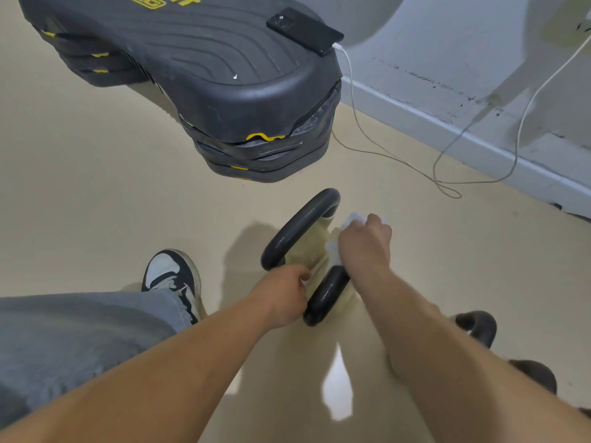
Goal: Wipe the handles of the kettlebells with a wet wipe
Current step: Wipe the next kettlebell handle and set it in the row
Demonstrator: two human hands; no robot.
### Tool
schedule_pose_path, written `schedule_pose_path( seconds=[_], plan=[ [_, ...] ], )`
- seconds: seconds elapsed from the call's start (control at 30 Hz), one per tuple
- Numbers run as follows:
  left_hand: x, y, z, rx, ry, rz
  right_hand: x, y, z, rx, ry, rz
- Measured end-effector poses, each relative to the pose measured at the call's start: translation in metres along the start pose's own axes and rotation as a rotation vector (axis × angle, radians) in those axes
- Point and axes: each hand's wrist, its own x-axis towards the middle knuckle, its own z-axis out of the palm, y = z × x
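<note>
Right hand [366, 243] is closed around the wet wipe [350, 219], wrapped on the kettlebell handle [295, 230] at lower centre of frame; left hand [284, 295] is curled on the handle's near side, presumably for steadying.

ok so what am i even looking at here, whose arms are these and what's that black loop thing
There is no machine here. One camera worn on a person's head looks down at their own bare arms. The black loop is a kettlebell handle, seen from above. The right hand holds a white wet wipe against the handle's right side, while the left hand curls around its near end, apparently to steady it. A second handle shows at lower right. On the beige floor stands a stack of black step boards, with a phone on top plugged into a white cable.
</note>
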Motion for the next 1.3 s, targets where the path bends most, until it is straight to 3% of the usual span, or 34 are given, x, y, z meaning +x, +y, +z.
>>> schedule_pose_path(
  seconds=[0.1, 0.23, 0.37, 0.5, 0.67, 0.8, 0.9, 1.07, 1.3],
  plan=[
    [0.000, -0.004, -0.002, 0.033, 0.026, 0.041, -0.052, 0.015, 0.018, 0.044, 0.082, -0.203],
    [-0.004, -0.011, -0.004, 0.135, 0.015, 0.167, -0.082, 0.042, 0.039, -0.237, -0.024, -0.213],
    [-0.009, -0.019, -0.003, 0.066, 0.002, 0.071, -0.081, 0.040, 0.036, -0.148, -0.013, -0.252],
    [-0.001, -0.013, -0.006, -0.079, 0.037, 0.002, -0.009, 0.021, 0.011, -0.015, 0.078, -0.197],
    [0.001, 0.009, 0.000, -0.323, 0.097, 0.038, 0.033, 0.013, -0.023, 0.121, -0.137, 0.084],
    [0.000, 0.019, -0.003, -0.298, 0.108, 0.088, 0.004, 0.021, 0.002, 0.106, 0.006, -0.094],
    [-0.002, 0.013, -0.006, -0.286, 0.089, 0.093, -0.048, 0.034, 0.028, 0.006, 0.017, -0.201],
    [-0.013, -0.004, -0.003, -0.010, 0.009, 0.111, -0.080, 0.048, 0.040, 0.065, -0.062, -0.046],
    [-0.008, -0.012, 0.000, -0.086, 0.023, 0.017, -0.004, 0.012, 0.000, 0.528, 0.013, 0.302]
  ],
)
